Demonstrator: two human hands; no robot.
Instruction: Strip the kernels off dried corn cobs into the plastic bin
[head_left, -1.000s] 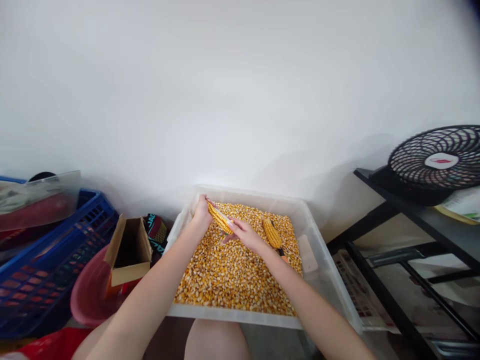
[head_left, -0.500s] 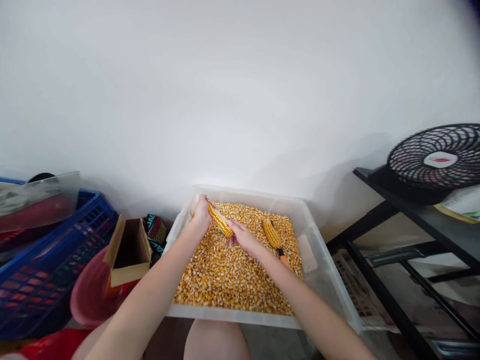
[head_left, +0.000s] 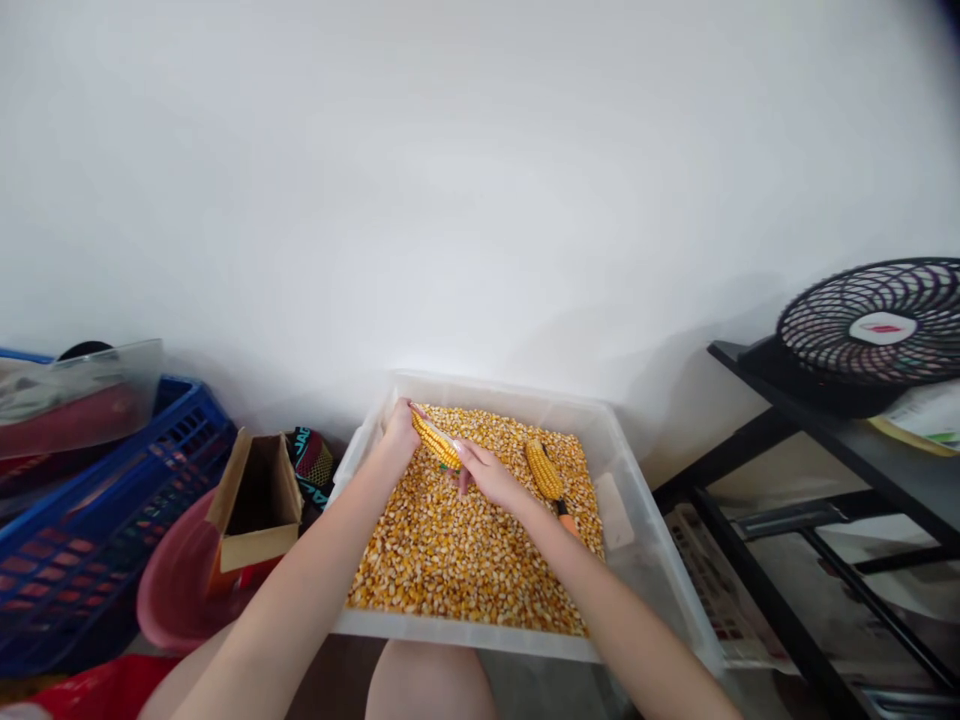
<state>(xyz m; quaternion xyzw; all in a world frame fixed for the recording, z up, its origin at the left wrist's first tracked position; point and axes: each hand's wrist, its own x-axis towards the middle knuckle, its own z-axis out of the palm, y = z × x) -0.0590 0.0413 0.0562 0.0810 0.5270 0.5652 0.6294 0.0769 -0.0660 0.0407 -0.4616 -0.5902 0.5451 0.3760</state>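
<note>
As the head view shows it, both hands work over a clear plastic bin (head_left: 637, 520) filled with loose corn kernels (head_left: 450, 560), bin resting on the person's lap.

Left hand (head_left: 397, 432) is curled shut around the far-left end of a corn cob (head_left: 435, 441). Cob is held just above the kernels, near the bin's far-left corner, tilted, its near end pointing right toward the other hand.

Right hand (head_left: 487, 475) is pinched on a thin pale tool (head_left: 442, 436) lying along the top of the cob; can't tell what it is, maybe a blade or stick. Fingertips touch the cob's near-right end.

Handling, my read: cob is dry, stiff, light, bumpy so grip is good. Kernels pop off under pressure, so hold at the ends, not mid-body.

A second cob (head_left: 544, 469) lies on the kernels just right of the right hand, apart from it, an orange handle (head_left: 568, 521) at its near end.

Rest: cardboard box (head_left: 255, 500) in a pink basin (head_left: 180, 590) and a blue crate (head_left: 90, 520) to the left; black fan (head_left: 874, 330) on a black shelf (head_left: 825, 430) to the right.
</note>
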